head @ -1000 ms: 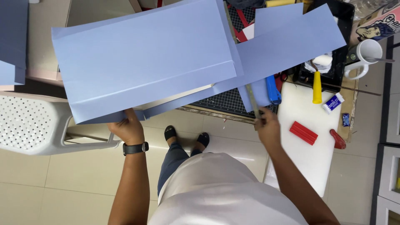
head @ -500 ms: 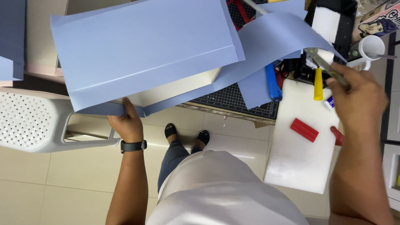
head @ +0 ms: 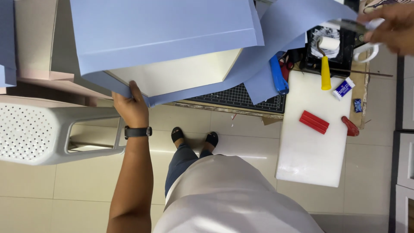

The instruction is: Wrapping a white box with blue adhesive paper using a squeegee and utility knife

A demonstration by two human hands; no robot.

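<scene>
1. At the far left I saw a white perforated plastic stool (head: 30, 138) standing on the tiled floor, just under the pinkish boards (head: 39, 77) stacked above it.
2. My left hand (head: 131, 108), with a black wristwatch (head: 138, 131) on the wrist, was closed on the near edge of the big blue paper sheet (head: 164, 34), thumb on top and fingers tucked under the fold.
3. The blue paper sheet lay wrapped over a cream board (head: 181, 75), which showed beneath it at the near side; a loose flap of the sheet hung off to the right, over the black cutting mat (head: 241, 97).
4. Right of the flap, a blue-handled tool (head: 278, 75) lay at the mat's edge.
5. Next came a white cutting board (head: 312, 151) on the counter, with a red block (head: 315, 122) on it and a yellow-handled roller (head: 325, 69) reaching up into a black tray (head: 345, 51).
6. At the far right my right hand (head: 390, 23) was curled around a pair of white-handled scissors (head: 362, 39), held above the tray; the picture blurred there, so I could not tell the grip more closely.
</scene>
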